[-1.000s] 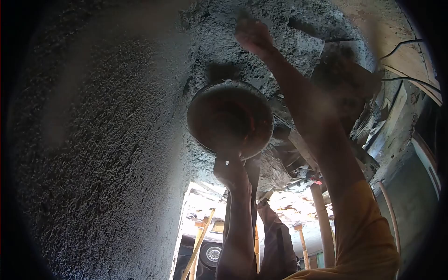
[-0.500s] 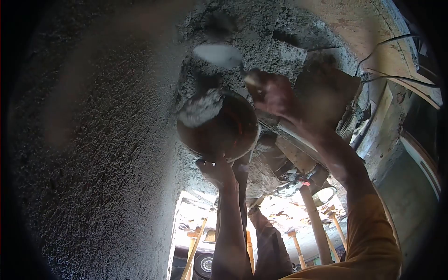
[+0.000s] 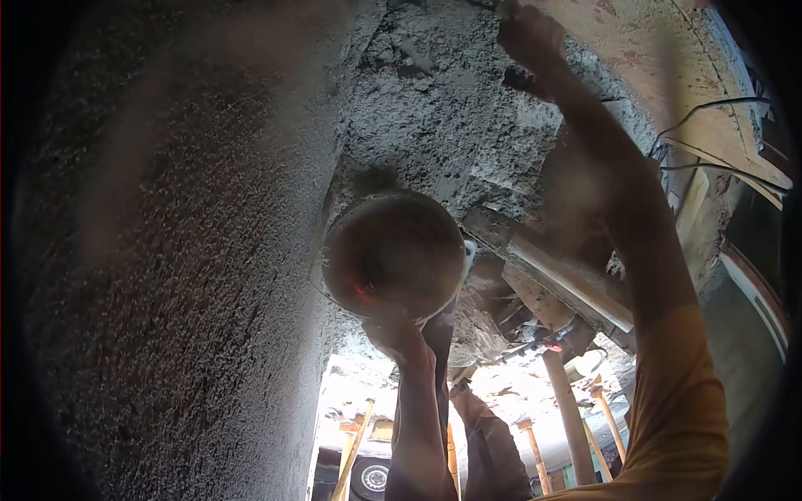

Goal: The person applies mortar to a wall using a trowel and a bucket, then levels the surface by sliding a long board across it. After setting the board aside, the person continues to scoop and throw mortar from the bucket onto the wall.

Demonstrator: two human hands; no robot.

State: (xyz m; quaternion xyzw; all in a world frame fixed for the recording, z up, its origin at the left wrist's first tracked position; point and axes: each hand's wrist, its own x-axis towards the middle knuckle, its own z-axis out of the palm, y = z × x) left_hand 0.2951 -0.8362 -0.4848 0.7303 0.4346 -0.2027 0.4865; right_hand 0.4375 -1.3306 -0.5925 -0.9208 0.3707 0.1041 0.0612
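My left hand [image 3: 401, 341] grips the lower rim of a round, dark pan [image 3: 397, 255], its fingers partly hidden beneath it. The pan's hollow faces me, and I make out no mortar inside. Higher up, my right hand [image 3: 532, 40] is closed at the top edge of the view, against rough grey mortar [image 3: 418, 125]. It holds the trowel, of which only a dark sliver shows by the fingers; the blade is out of sight or blurred.
A rough plastered wall [image 3: 192, 292] fills the left side. Planks [image 3: 568, 284] lean right of the pan, and black cables [image 3: 718, 171] hang at far right. Below are wooden poles [image 3: 572, 417], a car wheel [image 3: 373, 478] and a leg in dark trousers [image 3: 494, 451].
My right hand has moved up from beside the pan to the mortared surface above, taking the trowel along. The pan has shifted slightly down, and the grey mortar seen at it is gone from view.
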